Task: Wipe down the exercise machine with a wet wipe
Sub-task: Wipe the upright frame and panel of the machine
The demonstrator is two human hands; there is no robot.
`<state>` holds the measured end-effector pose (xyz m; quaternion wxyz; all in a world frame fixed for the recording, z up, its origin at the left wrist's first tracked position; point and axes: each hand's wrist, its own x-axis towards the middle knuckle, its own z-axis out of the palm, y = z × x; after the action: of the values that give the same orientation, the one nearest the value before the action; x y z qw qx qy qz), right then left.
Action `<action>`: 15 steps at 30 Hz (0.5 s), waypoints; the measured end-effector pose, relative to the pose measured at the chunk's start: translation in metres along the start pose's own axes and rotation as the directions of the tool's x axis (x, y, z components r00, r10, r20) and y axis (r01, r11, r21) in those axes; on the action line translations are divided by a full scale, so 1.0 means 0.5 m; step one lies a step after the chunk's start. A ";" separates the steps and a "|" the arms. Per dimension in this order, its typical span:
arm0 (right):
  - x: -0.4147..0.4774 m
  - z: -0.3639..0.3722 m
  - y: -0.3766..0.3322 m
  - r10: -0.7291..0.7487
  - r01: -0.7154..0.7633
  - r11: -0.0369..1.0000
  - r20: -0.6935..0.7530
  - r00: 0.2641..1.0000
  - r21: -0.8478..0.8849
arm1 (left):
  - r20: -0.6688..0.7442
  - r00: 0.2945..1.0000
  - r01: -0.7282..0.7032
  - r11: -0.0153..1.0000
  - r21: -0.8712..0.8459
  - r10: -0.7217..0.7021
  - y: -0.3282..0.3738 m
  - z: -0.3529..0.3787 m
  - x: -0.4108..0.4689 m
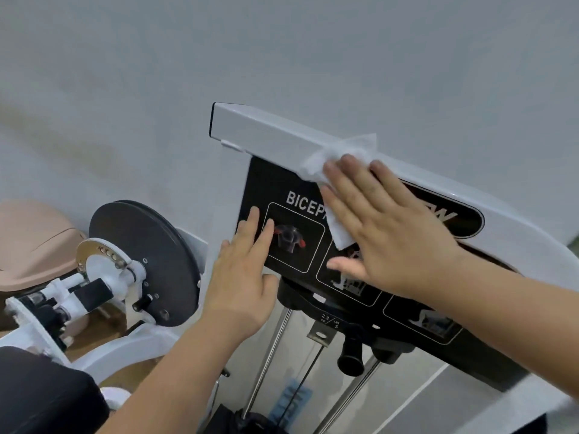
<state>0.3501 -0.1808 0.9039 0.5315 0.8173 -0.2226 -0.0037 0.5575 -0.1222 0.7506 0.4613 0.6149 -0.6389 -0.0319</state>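
Our right hand, fingers flat, presses a crumpled white wet wipe onto the biceps machine's glossy black placard; our left hand rests flat, lower left.

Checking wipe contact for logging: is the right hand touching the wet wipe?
Touching. Head view shows the right hand flat on the wet wipe, fingers overlapping it.

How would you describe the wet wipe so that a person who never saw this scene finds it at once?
On the exercise machine, find the white top bar, with the black panel below it. The right hand lies flat on that panel, and the wet wipe sits under its fingers, reaching over the bar. It alone is a thin, crumpled sheet; the bar is hard and glossy.
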 end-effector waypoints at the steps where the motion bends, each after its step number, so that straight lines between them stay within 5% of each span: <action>1: -0.024 0.019 -0.025 -0.083 0.083 0.997 0.030 0.996 0.006 | 0.008 1.000 -0.002 1.000 0.001 0.002 -0.001 0.008 0.001; 4: -0.098 0.068 -0.065 -0.363 0.367 0.930 0.146 0.920 0.000 | -0.008 1.000 0.005 1.000 0.003 -0.005 -0.020 0.022 0.000; 6: -0.121 0.068 -0.040 -0.388 0.395 0.918 0.135 0.912 -0.033 | -0.030 1.000 -0.005 1.000 0.002 0.005 -0.028 0.026 0.001; 12: -0.117 0.016 0.060 0.051 -0.054 0.997 -0.065 0.997 -0.047 | -0.114 0.993 0.010 1.000 -0.008 -0.011 -0.006 0.032 0.003; 15: -0.161 0.036 0.005 0.052 -0.052 0.999 0.013 0.999 -0.010 | -0.160 0.986 0.042 0.999 0.007 -0.041 0.019 0.032 0.004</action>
<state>0.2722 -0.1679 0.8797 0.5338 0.8087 -0.2472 0.0036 0.5405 -0.1298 0.7482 0.5073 0.6310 -0.5869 0.0113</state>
